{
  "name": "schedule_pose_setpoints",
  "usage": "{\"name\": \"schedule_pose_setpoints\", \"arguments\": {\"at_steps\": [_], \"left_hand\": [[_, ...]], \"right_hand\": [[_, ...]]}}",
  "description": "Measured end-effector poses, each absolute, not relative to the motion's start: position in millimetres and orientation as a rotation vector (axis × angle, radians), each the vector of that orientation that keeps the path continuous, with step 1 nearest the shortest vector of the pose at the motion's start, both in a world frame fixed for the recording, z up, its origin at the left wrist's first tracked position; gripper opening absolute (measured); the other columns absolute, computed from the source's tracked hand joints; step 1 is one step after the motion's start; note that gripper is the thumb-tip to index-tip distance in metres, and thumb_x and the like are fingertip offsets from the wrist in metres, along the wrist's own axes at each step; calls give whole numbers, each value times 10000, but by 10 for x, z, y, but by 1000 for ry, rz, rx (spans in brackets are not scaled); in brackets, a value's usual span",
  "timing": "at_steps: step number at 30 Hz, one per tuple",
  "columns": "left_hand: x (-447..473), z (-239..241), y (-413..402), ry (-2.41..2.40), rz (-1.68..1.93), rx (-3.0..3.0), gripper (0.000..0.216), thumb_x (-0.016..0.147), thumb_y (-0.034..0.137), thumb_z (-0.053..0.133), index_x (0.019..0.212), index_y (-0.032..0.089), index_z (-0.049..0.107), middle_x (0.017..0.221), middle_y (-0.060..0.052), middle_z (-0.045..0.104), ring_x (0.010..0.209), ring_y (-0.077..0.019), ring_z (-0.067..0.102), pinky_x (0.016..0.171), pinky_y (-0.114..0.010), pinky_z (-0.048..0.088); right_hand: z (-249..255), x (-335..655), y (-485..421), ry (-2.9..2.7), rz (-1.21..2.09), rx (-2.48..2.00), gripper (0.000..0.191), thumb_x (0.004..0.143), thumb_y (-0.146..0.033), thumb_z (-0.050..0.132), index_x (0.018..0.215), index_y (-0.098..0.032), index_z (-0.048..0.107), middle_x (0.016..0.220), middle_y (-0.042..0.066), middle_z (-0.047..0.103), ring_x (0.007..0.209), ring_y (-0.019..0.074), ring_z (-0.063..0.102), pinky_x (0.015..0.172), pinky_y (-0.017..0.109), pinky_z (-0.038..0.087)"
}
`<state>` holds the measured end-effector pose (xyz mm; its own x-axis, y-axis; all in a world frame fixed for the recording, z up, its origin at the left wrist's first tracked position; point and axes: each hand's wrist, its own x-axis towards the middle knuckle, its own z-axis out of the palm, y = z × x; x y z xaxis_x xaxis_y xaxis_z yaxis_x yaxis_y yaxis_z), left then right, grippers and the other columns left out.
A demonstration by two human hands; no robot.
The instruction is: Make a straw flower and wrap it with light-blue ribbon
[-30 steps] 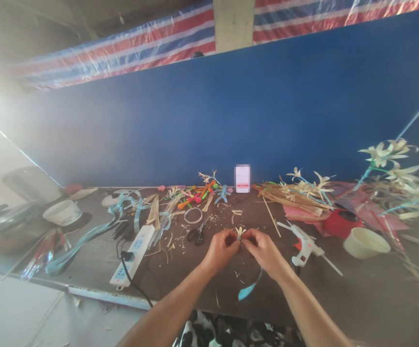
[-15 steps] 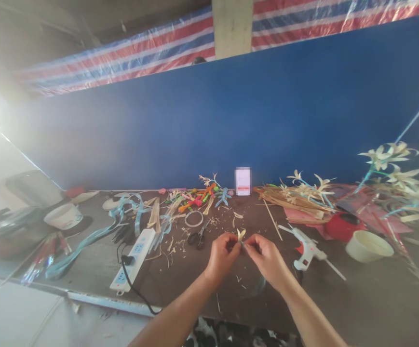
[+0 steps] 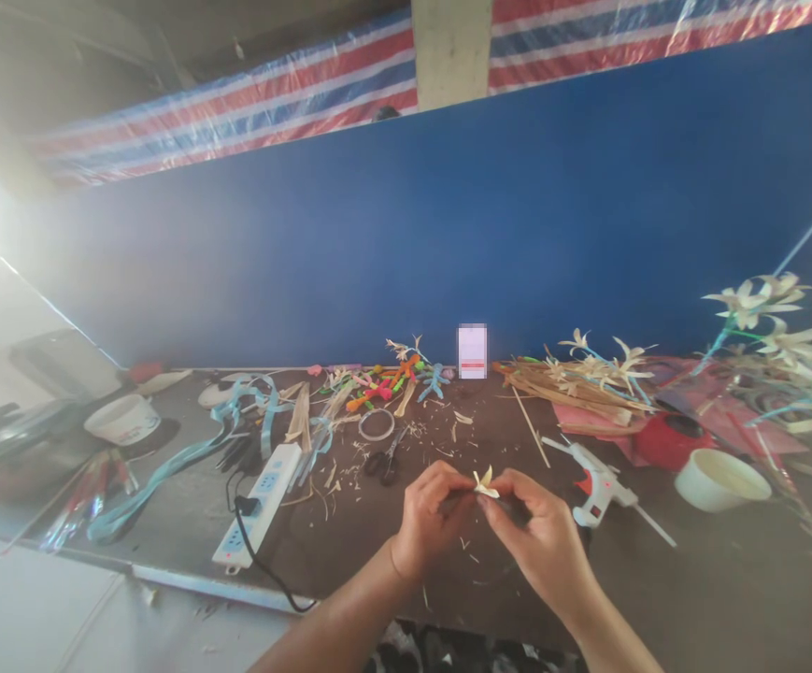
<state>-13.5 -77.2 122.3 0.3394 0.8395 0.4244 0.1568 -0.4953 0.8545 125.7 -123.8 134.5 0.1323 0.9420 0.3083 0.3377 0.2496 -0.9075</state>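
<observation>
Just above the near edge of the bench [image 3: 167,523], both hands meet on a small pale straw flower [image 3: 485,482]. The left hand [image 3: 428,520] pinches its base at about 9 o'clock, fingers closed on it; the right hand [image 3: 544,542] grips from 3 o'clock, fingers likewise closed on it. The piece looks light, thin and brittle, so its petals would likely crease or snap under pressure; the base is the safer hold. At 2 o'clock a glue gun [image 3: 591,477] lies near, at 10 o'clock scissors [image 3: 381,460], further left a power strip [image 3: 258,500]. Open bench lies toward 5 o'clock.
</observation>
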Motion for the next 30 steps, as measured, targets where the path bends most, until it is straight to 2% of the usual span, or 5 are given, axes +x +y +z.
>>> {"name": "schedule_pose_setpoints", "arguments": {"at_steps": [7, 11, 16, 24, 30], "left_hand": [[-73, 1284, -725, 892, 1021, 1823, 108, 693, 256, 601, 740, 171, 647, 683, -40, 558, 650, -139, 508, 623, -233, 387], [-74, 1249, -664, 738, 785, 1389, 310, 612, 292, 677, 880, 148, 620, 761, -51, 613, 660, -145, 552, 638, -249, 416], [-106, 1137, -576, 656, 597, 926, 340, 734, 429, 519, 830, 112, 596, 658, -44, 595, 501, -116, 542, 514, -258, 426], [-47, 1104, -545, 670, 547, 854, 186, 653, 279, 624, 687, 109, 554, 583, 3, 527, 413, -56, 461, 407, -188, 384], [5, 1094, -587, 731, 620, 823, 167, 614, 251, 630, 684, 141, 525, 535, 28, 509, 388, -57, 432, 382, -182, 334]], "right_hand": [[1257, 1291, -1150, -1303, 775, -1306, 114, 719, -272, 547, 663, -176, 570, 618, -1, 563, 608, 138, 508, 591, 215, 387], [1173, 1343, -1059, -1126, 930, -1242, 170, 707, -320, 574, 656, -158, 575, 641, 23, 591, 618, 146, 524, 582, 228, 397], [1146, 1352, -1008, -899, 1305, -1041, 209, 689, -361, 602, 631, -177, 524, 550, -1, 569, 482, 122, 499, 475, 235, 384], [1065, 1376, -952, -868, 1286, -1069, 273, 590, -426, 666, 592, -168, 573, 563, 21, 597, 468, 130, 507, 444, 245, 364], [1017, 1403, -937, -873, 1333, -1060, 253, 623, -391, 660, 611, -166, 543, 552, -7, 553, 469, 102, 471, 444, 217, 340]]}}
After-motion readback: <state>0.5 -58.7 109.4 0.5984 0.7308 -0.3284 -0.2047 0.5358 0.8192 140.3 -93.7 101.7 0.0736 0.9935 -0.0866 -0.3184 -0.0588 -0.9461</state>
